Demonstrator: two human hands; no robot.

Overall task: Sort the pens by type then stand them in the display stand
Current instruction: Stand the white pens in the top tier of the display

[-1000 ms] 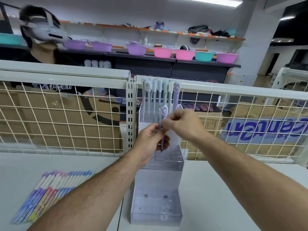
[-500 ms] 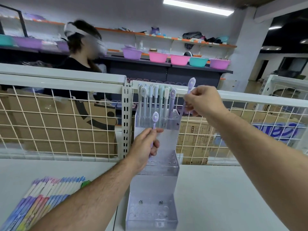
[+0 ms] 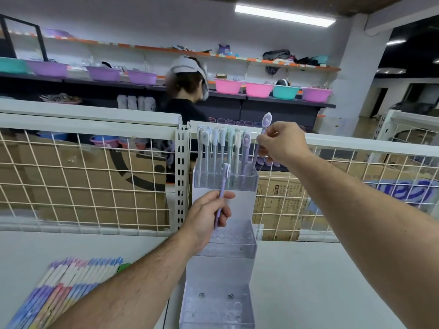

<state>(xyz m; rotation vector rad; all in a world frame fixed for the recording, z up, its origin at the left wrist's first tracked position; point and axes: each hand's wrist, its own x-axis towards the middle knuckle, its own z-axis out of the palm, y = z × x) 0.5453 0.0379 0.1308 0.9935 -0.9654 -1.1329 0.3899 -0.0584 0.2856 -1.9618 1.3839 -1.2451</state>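
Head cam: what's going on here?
A person is loading pens into a clear tiered stand. The right hand pinches a purple pen, tilted, its tip at the right end of the top tier beside a row of standing pens. The left hand holds a second purple pen upright in front of the stand. The lower two tiers show no pens. A fan of loose pens lies on the table at left.

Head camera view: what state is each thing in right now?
display stand: upright on the table; middle and bottom tiers show no pens.
standing pens: upright row in the top tier.
left hand: grips the left pen.
left pen: purple, roughly upright, clear of the stand.
right hand: pinches the right pen.
right pen: purple, tilted, lower end at the top tier's right end.
loose pens: lying flat, side by side, on the table's left.
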